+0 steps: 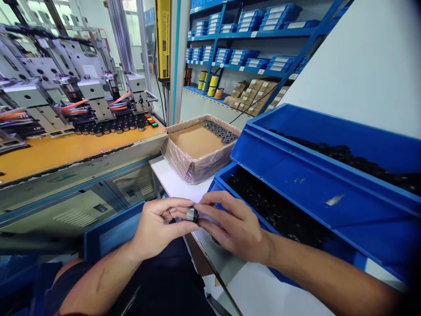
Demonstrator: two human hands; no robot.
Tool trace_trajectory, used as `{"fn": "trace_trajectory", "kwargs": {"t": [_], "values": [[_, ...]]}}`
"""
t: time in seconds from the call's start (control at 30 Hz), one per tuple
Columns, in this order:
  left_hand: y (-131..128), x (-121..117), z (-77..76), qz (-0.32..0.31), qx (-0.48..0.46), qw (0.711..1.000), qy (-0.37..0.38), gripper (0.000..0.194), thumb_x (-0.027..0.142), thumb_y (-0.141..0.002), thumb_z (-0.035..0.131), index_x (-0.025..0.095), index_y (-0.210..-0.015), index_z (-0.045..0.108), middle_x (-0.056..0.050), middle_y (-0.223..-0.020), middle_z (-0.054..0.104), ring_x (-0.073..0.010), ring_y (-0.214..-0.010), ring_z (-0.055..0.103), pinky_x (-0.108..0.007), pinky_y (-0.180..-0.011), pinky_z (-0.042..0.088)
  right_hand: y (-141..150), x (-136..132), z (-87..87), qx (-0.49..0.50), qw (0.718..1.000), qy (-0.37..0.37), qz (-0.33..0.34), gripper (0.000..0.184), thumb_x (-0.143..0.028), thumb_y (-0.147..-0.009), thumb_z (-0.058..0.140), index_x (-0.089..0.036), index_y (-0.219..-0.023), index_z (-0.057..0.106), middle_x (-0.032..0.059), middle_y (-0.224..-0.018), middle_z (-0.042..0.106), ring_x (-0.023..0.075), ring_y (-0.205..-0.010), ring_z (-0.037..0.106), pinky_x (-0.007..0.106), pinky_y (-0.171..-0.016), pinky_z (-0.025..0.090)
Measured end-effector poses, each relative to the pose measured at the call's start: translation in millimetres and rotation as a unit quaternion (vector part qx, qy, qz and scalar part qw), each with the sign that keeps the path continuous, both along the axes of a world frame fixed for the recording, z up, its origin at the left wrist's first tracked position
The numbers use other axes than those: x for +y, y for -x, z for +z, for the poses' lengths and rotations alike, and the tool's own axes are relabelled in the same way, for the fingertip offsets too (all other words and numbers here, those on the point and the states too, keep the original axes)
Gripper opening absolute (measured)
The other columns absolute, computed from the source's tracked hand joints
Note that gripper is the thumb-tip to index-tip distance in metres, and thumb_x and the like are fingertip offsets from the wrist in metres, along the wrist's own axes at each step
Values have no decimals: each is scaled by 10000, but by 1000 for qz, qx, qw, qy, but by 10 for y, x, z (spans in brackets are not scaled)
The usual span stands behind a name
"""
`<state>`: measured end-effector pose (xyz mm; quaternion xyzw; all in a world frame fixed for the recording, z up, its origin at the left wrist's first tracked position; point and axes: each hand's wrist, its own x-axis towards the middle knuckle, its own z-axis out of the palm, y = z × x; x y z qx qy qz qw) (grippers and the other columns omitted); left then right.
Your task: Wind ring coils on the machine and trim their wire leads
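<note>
My left hand [158, 226] and my right hand [233, 226] meet in front of me, both pinching a small dark cylindrical part with a grey band [192, 214]. The fingers of both hands are closed round it. Just right of my hands is a blue bin [230, 173] filled with small black ring-shaped parts [272, 206]. A second blue bin [296, 153] with more black parts stands stacked behind and above it.
A plastic-lined cardboard box [197, 162] with dark parts in its far corner sits on the white table [171, 180]. A machine with an orange deck [66, 149] and a row of black parts stands at left. Blue shelving [250, 52] holds boxes behind. A blue bin [108, 232] lies below my left hand.
</note>
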<state>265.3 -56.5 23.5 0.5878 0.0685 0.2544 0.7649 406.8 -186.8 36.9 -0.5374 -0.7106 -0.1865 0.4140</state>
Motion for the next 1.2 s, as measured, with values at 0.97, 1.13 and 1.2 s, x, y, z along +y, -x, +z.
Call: {"fn": "trace_trajectory", "kwargs": {"t": [0.97, 1.13, 1.2], "values": [[16, -56, -49, -31, -44, 998, 31, 385, 43, -620, 829, 199, -964, 754, -44, -861, 780, -141, -791, 740, -192, -758, 589, 28, -39, 36, -34, 999, -18, 7, 219, -163, -889, 610, -121, -1103, 593, 109, -972, 642, 166, -918, 635, 287, -756, 585], [21, -56, -71, -40, -38, 998, 36, 399, 36, -630, 820, 223, -977, 759, -33, -878, 779, -138, -815, 737, -196, -787, 585, 39, -46, 30, -42, 999, -12, 26, 228, -109, -878, 607, -112, -1106, 597, 125, -1030, 631, 161, -945, 626, 276, -772, 579], [30, -63, -78, -46, -42, 997, 39, 394, 42, -634, 820, 224, -978, 759, -34, -884, 780, -134, -817, 736, -182, -774, 583, 45, -48, 33, -36, 999, -11, 34, 215, -144, -889, 614, -92, -1096, 596, 125, -996, 636, 168, -951, 622, 288, -787, 579]]}}
